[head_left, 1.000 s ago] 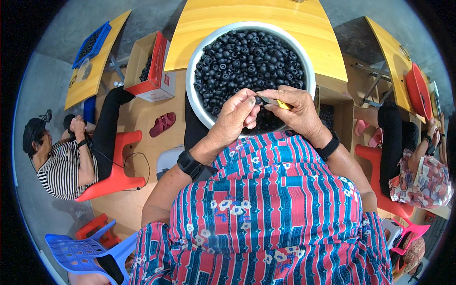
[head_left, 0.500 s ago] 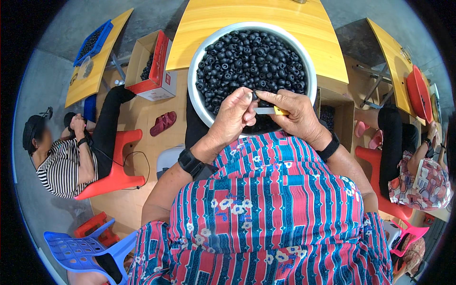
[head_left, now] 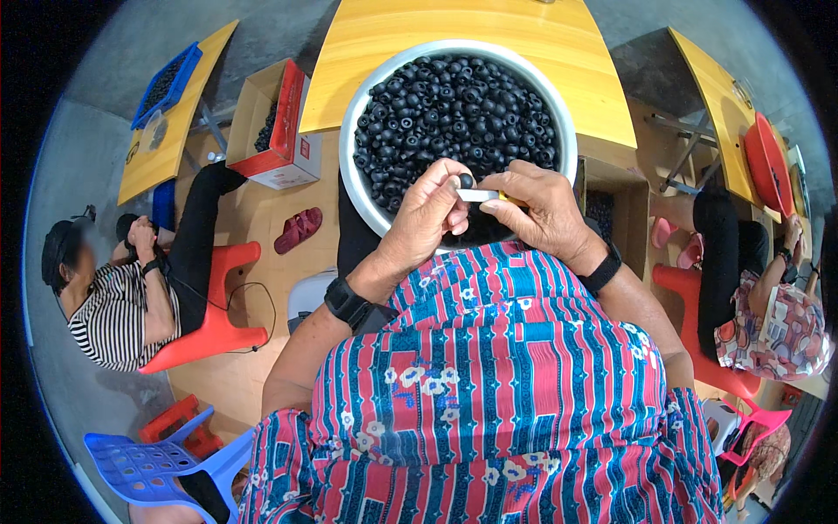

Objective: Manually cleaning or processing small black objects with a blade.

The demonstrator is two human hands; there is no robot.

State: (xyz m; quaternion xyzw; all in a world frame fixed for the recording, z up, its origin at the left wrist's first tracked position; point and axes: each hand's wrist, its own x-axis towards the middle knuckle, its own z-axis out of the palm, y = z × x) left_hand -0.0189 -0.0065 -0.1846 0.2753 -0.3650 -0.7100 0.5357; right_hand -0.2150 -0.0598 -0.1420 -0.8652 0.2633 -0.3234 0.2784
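In front of me a wide pale metal basin (head_left: 566, 140) holds a heap of small round black pieces (head_left: 454, 113), many with a hole or hollow end. Over its near side, my left hand (head_left: 426, 214) pinches one round black piece (head_left: 467, 181) between thumb and fingertips. My right hand (head_left: 546, 214) is wrapped round a small knife (head_left: 477, 196) with a short pale blade and a yellow handle, mostly hidden by the fingers. Its blade lies just below the held piece, its tip near my left thumb; whether it touches the piece I cannot tell.
Beyond the basin stands a yellow wooden table (head_left: 401, 26). To the left are a cardboard box (head_left: 301, 162), a dark red slipper (head_left: 298, 229) and a seated person (head_left: 127, 306). Right of the basin are another box (head_left: 628, 196) and a second seated person (head_left: 772, 323) by a red basin (head_left: 764, 166).
The right hand has shifted its grip, and the blade has moved up and left toward the left thumb. More of the black piece now shows above the blade. The view has shifted slightly.
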